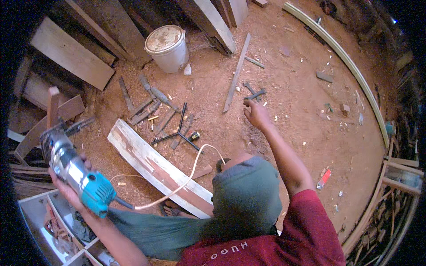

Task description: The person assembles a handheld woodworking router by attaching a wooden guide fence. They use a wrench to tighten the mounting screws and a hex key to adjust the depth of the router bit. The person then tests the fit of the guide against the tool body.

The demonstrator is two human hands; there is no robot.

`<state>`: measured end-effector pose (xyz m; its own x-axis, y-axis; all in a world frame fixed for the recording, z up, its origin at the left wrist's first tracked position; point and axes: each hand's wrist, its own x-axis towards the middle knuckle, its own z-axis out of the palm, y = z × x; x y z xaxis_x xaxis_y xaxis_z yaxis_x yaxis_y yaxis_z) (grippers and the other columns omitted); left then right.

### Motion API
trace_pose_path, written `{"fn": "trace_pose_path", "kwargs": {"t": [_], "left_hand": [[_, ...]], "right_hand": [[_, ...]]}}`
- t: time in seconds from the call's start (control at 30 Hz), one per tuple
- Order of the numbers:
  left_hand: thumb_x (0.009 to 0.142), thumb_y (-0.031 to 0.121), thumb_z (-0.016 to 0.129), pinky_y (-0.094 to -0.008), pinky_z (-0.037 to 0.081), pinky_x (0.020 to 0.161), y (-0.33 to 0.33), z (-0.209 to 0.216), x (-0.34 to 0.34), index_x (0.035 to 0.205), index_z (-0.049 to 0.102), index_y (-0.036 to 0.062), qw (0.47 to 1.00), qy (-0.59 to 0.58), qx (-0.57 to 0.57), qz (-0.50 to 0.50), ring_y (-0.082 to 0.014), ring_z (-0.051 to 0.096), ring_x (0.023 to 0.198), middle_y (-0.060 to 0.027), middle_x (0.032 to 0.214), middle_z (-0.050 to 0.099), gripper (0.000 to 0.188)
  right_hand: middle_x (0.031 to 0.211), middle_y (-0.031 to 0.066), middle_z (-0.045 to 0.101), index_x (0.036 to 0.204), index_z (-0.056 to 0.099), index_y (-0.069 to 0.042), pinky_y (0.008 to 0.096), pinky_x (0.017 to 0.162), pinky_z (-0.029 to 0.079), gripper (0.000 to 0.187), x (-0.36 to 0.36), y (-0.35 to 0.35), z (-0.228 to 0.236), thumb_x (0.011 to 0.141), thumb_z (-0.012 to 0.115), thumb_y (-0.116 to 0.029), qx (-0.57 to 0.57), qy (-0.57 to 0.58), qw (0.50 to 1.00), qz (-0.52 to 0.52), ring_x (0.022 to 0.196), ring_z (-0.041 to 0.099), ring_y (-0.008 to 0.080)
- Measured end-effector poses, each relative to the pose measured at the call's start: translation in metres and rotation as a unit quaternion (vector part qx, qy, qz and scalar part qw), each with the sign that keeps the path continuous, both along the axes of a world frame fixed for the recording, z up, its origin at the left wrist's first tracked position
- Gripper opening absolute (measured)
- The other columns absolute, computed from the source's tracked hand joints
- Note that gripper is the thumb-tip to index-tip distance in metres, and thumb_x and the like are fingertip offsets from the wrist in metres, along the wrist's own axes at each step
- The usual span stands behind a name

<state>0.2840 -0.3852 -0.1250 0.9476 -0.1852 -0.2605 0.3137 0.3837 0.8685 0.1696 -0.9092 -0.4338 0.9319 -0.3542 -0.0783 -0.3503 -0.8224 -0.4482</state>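
Note:
My left hand [67, 188] is wrapped round a teal and silver handheld router [75, 166], held up on the left with its base pointing away from me. A pale cord [195, 166] loops from its rear end toward my bent knee [246, 190]. My right hand [257, 114] stretches forward over the dirt floor, its fingers curled and partly hidden. Its fingertips meet the near end of a dark bar-like tool [256, 94], beside an open-ended wrench [248, 86]. Whether the fingers grip that tool is hard to see.
A curved wooden board [153, 164] lies before my knee. Beyond it are a black three-armed spanner [179, 133], a tape measure [194, 136] and several chisel-like tools [153, 95]. A lidded white bucket [167, 46] and leaning planks [73, 53] stand farther off. A compartmented box [51, 195] sits at left.

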Motion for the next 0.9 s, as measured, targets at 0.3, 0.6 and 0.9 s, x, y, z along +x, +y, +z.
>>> {"fn": "trace_pose_path", "kwargs": {"t": [0.3,0.6,0.9], "left_hand": [[0.094,0.067,0.043,-0.0409,0.059,0.051,-0.044,-0.024,-0.023,0.111,0.057,0.0095,0.997,0.029,0.034,0.057,-0.0261,0.068,0.059,-0.0128,0.082,0.070,0.062],[0.098,0.053,0.045,-0.0386,0.056,0.082,-0.030,-0.068,-0.023,0.119,0.060,0.0041,0.997,-0.020,0.004,0.072,-0.0228,0.068,0.089,-0.0102,0.103,0.069,0.056],[0.090,0.050,0.036,-0.0475,0.056,0.084,-0.026,-0.031,-0.033,0.118,0.059,-0.0045,0.996,-0.044,-0.071,-0.026,-0.0371,0.069,0.089,-0.0249,0.102,0.069,0.066]], "right_hand": [[0.122,0.0083,0.062,0.118,0.063,-0.014,0.0502,0.105,0.042,0.031,0.098,0.127,-0.035,0.093,0.058,-0.031,-0.079,-0.100,0.926,0.356,0.124,0.053,0.0287],[0.109,0.0101,0.063,0.112,0.061,-0.010,0.0634,0.111,0.026,0.033,0.116,0.230,-0.061,0.087,0.059,-0.030,-0.211,-0.108,0.872,0.429,0.118,0.056,0.0237],[0.091,0.0244,0.067,0.115,0.047,-0.003,0.0554,0.072,0.050,0.027,0.142,0.137,0.109,0.098,0.052,-0.024,-0.050,-0.033,0.981,0.186,0.083,0.066,0.0410]]}}
